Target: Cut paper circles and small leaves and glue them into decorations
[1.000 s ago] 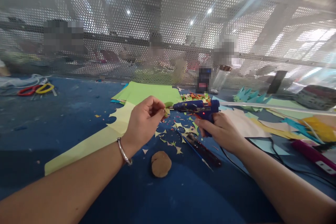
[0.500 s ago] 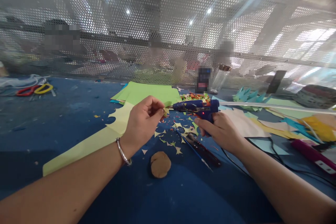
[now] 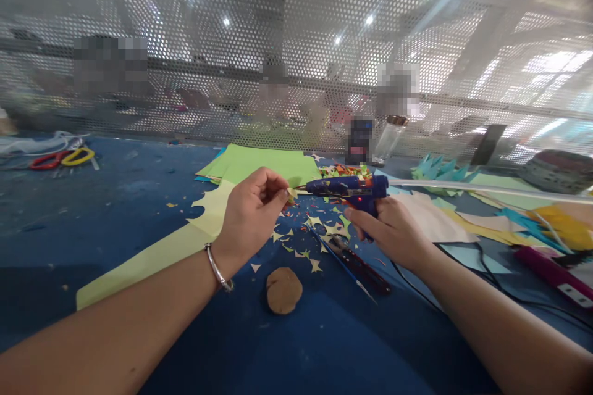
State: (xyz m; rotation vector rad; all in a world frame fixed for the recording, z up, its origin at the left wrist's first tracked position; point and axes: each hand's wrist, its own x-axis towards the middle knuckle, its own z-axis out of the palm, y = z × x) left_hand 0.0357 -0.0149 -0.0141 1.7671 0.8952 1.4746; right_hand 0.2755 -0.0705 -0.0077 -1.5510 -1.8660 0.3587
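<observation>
My right hand (image 3: 386, 225) is wrapped round the handle of a blue glue gun (image 3: 347, 186); a small red light glows on its body. A long clear glue stick (image 3: 463, 185) sticks out of its back end. Between the fingertips of my left hand (image 3: 259, 203) is a small pale yellow paper piece (image 3: 291, 194), and the gun's nozzle tip is at or very close to it. Most of that piece is hidden by my fingers. Below my hands a round brown disc (image 3: 284, 291) lies on the blue table.
Paper scraps (image 3: 315, 234) are scattered under the gun, beside pliers (image 3: 356, 262) and a thin blue tool (image 3: 345, 265). Green sheets (image 3: 264, 163) lie behind my left hand. Scissors (image 3: 50, 159) are at far left. A black cord (image 3: 417, 289), a purple power strip (image 3: 553, 274) and coloured paper lie right.
The glue gun and my right hand have shifted very slightly right, and the left fingertips slightly left. Both hands keep their hold.
</observation>
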